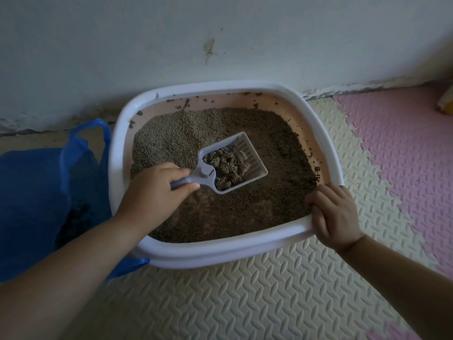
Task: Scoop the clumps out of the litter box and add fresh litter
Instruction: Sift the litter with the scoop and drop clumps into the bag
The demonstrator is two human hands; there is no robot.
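Left hand (157,190) grips the scoop (253,159), covering its handle; right hand (335,217) clasps the litter box (220,252) rim; blue bag (29,192) cropped

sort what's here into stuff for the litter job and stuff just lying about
For the job: litter box, held at its rim by the right hand; scoop with clumps, gripped by the left hand; litter; blue bag beside the box.
Just lying about: cream mat; pink mat; yellowish object at the right edge.

Litter box (220,253), blue bag (29,192) on floor (269,303).
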